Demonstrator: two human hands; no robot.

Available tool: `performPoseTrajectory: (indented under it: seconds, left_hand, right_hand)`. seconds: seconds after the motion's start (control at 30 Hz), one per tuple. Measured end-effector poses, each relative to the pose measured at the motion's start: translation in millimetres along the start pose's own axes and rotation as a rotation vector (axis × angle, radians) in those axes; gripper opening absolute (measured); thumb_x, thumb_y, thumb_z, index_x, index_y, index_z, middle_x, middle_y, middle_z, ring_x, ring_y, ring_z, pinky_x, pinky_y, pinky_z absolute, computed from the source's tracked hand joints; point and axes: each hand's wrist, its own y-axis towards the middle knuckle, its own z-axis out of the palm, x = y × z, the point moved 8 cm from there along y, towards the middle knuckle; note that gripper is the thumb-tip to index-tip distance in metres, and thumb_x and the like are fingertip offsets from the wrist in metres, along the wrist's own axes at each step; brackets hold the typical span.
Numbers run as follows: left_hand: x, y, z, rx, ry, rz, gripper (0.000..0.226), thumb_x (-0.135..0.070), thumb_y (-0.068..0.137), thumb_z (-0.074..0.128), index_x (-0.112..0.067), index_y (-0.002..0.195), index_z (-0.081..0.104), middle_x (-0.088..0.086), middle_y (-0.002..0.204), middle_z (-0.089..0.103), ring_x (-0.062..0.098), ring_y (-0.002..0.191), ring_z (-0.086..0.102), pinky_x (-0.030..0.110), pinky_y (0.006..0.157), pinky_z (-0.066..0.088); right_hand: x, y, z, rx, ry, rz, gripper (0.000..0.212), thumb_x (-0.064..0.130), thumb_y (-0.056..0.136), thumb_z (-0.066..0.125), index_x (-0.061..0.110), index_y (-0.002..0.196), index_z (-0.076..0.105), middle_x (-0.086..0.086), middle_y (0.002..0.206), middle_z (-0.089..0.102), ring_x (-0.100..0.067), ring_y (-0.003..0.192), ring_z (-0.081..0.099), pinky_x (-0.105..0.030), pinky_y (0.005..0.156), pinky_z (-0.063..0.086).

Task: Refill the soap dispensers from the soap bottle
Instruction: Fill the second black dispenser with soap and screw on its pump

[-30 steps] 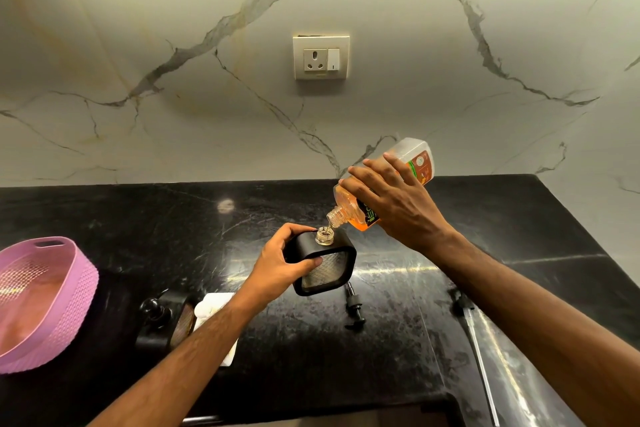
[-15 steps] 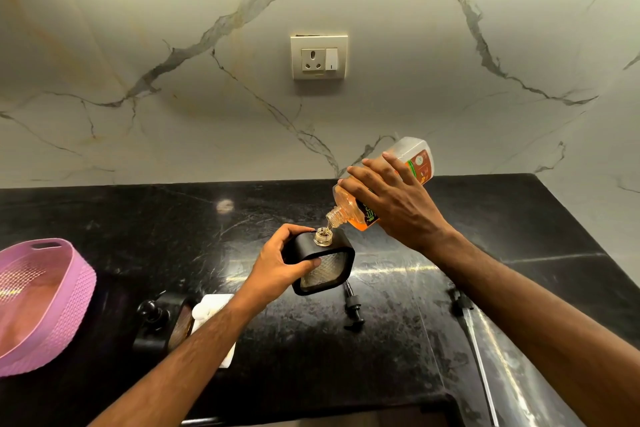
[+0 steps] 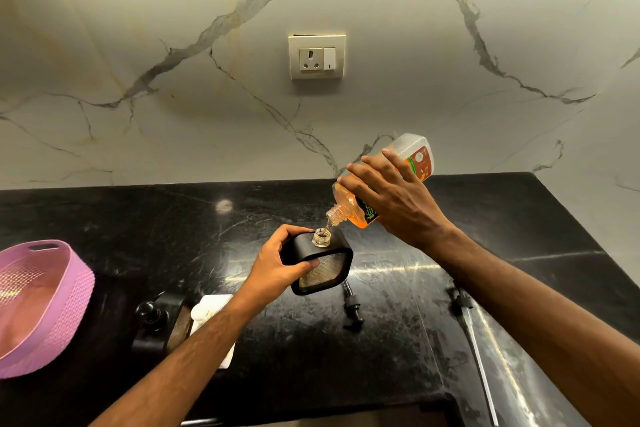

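My left hand (image 3: 277, 265) grips a square black soap dispenser (image 3: 323, 267) with a clear textured front, tilted, its open neck facing up. My right hand (image 3: 394, 199) holds the clear soap bottle (image 3: 412, 156) of orange liquid, tipped mouth-down just above that neck. A thin stream runs from the bottle's mouth into the dispenser. A second black dispenser (image 3: 157, 322) with its pump fitted stands at the lower left, partly hidden by my left forearm. A loose black pump head (image 3: 352, 305) lies on the counter below the held dispenser. Another pump with a long tube (image 3: 472, 333) lies to the right.
The black stone counter (image 3: 138, 229) meets a marble wall with a power socket (image 3: 317, 55). A pink plastic basket (image 3: 45, 302) sits at the left edge. A white cloth (image 3: 207, 314) lies beside the second dispenser. The counter's front edge runs along the bottom.
Both hands have held almost the same pose while the soap pours. The view has shifted very slightly.
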Motion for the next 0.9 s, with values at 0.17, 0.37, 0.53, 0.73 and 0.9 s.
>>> performPoseTrajectory:
  seconds: [0.17, 0.37, 0.53, 0.73, 0.9]
  left_hand:
    - [1.0, 0.0, 1.1, 0.000, 0.003, -0.001, 0.048, -0.007, 0.080, 0.082, -0.025, 0.119, 0.061, -0.018, 0.113, 0.067, 0.003, 0.108, 0.064, 0.026, 0.088, 0.058]
    - [3.4, -0.3, -0.2, -0.003, -0.001, 0.002, 0.048, -0.008, 0.080, 0.082, -0.026, 0.119, 0.061, -0.012, 0.116, 0.067, 0.008, 0.111, 0.065, 0.030, 0.089, 0.059]
    - [4.0, -1.1, 0.2, -0.002, 0.000, -0.004, 0.048, -0.007, 0.080, 0.082, -0.027, 0.119, 0.061, -0.015, 0.114, 0.067, 0.005, 0.109, 0.065, 0.028, 0.088, 0.059]
    - [4.7, -2.3, -0.1, -0.005, 0.020, 0.005, 0.049, -0.009, 0.080, 0.083, -0.030, 0.118, 0.061, -0.017, 0.114, 0.067, 0.006, 0.111, 0.064, 0.026, 0.087, 0.058]
    - [3.3, -2.5, 0.4, -0.011, 0.006, 0.015, 0.049, -0.007, 0.079, 0.083, -0.027, 0.118, 0.061, -0.014, 0.115, 0.068, 0.008, 0.111, 0.065, 0.026, 0.087, 0.058]
  right_hand:
    - [-0.4, -0.8, 0.2, 0.002, -0.012, 0.002, 0.078, 0.015, 0.076, 0.082, 0.022, 0.144, 0.044, -0.012, 0.146, 0.052, -0.039, 0.136, 0.048, -0.058, 0.118, 0.029]
    - [-1.2, -0.3, 0.4, 0.002, -0.027, -0.005, 0.082, 0.014, 0.075, 0.082, 0.023, 0.145, 0.041, -0.012, 0.147, 0.052, -0.039, 0.137, 0.047, -0.059, 0.119, 0.027]
    - [-0.8, 0.1, 0.8, 0.008, -0.030, -0.006, 0.081, 0.015, 0.076, 0.082, 0.023, 0.145, 0.040, -0.013, 0.147, 0.052, -0.039, 0.137, 0.047, -0.060, 0.118, 0.028]
    - [-0.3, -1.0, 0.4, -0.003, -0.031, -0.002, 0.080, 0.013, 0.077, 0.081, 0.023, 0.145, 0.039, -0.013, 0.147, 0.052, -0.040, 0.137, 0.047, -0.060, 0.118, 0.028]
    - [-0.7, -2.1, -0.6, -0.004, -0.049, -0.012, 0.079, 0.012, 0.078, 0.079, 0.023, 0.147, 0.039, -0.013, 0.148, 0.051, -0.039, 0.138, 0.046, -0.060, 0.119, 0.027]
